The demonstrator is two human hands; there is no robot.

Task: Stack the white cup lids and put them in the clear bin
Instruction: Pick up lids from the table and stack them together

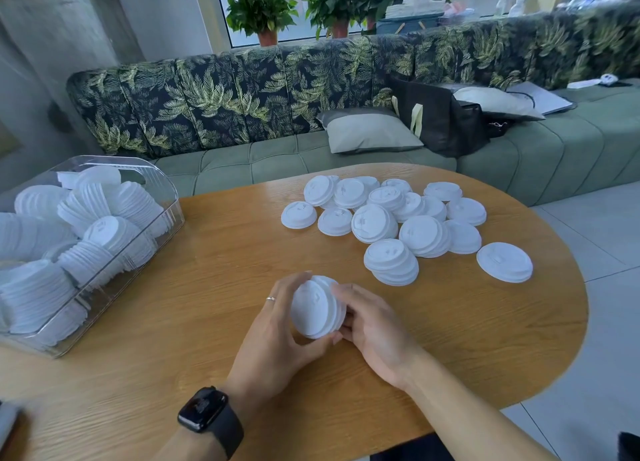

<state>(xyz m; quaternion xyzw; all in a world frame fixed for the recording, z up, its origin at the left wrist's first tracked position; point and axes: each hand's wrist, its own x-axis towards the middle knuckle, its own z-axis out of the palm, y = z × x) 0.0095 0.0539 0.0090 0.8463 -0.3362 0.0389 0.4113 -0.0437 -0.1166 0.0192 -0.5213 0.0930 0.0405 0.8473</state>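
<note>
At the left of the frame a clear plastic bin (pixel 154 171) with a rounded top stands on the oval wooden table (pixel 207 322), packed with long rows of nested white lids (pixel 104 232) lying on their sides. The frame's left edge cuts the bin off, and through its ribbed walls the rows blur together, so neither they nor their lids can be counted. In the lower centre, two hands meet around a small stack of white plastic cup lids (pixel 317 308). The left hand (pixel 277 332) curls its fingers round the stack's left side, and the right hand (pixel 374 329) closes its fingers on the right side. The fingers hide the stack's rims, so its lid count is unclear, as is whether it touches the table. In the upper right of the table lies a spread of loose white cup lids (pixel 381 215), about seventeen tops showing. Several overlap or sit in short piles, so the true number is hidden. One lid lies apart at the right. The left hand wears one silver ring (pixel 270 299), and its wrist one black smartwatch (pixel 207 414).
</note>
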